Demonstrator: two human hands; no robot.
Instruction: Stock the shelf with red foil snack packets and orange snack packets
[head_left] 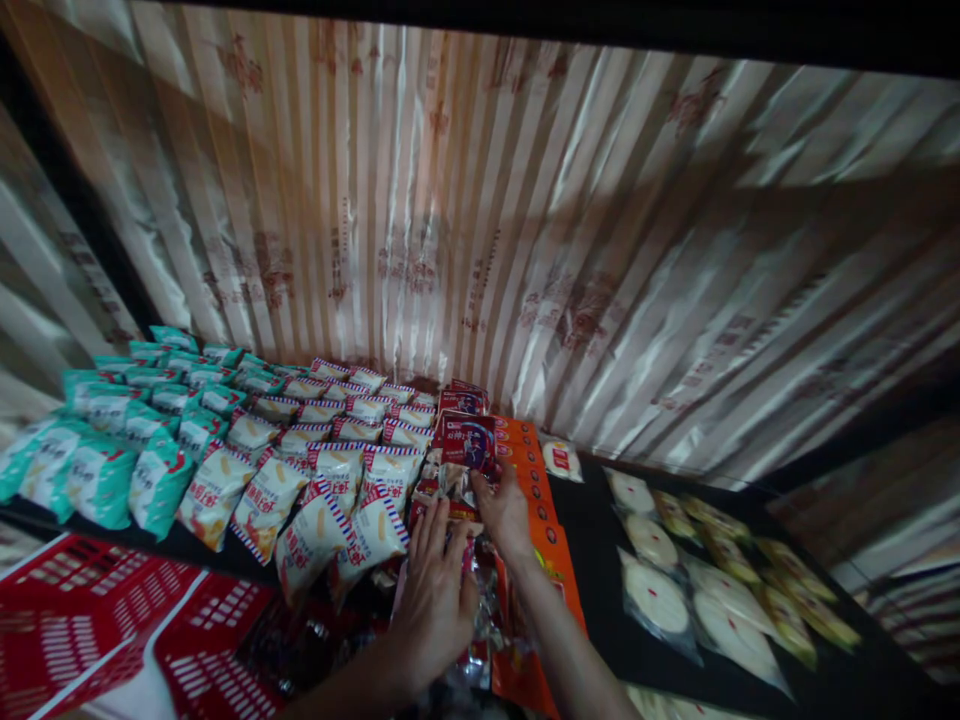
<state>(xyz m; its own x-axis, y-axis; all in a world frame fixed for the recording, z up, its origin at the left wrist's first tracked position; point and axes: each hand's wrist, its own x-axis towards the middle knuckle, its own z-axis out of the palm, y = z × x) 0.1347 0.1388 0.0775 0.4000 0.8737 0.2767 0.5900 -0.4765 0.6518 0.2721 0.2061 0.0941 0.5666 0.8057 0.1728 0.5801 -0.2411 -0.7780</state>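
A dark red snack packet [470, 437] with a blue printed picture is gripped at its near right corner by my right hand [504, 508]. My left hand [437, 580] lies just left and nearer, fingers stretched out over a row of dark red packets [426, 492]. What lies under its palm is hidden. Similar packets [463, 398] stand at the row's far end by the curtain. White packets with striped edges [369, 525] fill the rows on the left. An orange sheet or box [553, 550] printed with round marks lies under my right forearm.
Teal bags [101, 480] stand in rows at the far left. Red plastic baskets [82, 620] sit below the shelf's front edge. On the black shelf [581, 545] to the right lie round white packs [656, 598] and yellow packs [786, 620]. A pleated curtain [480, 200] hangs behind.
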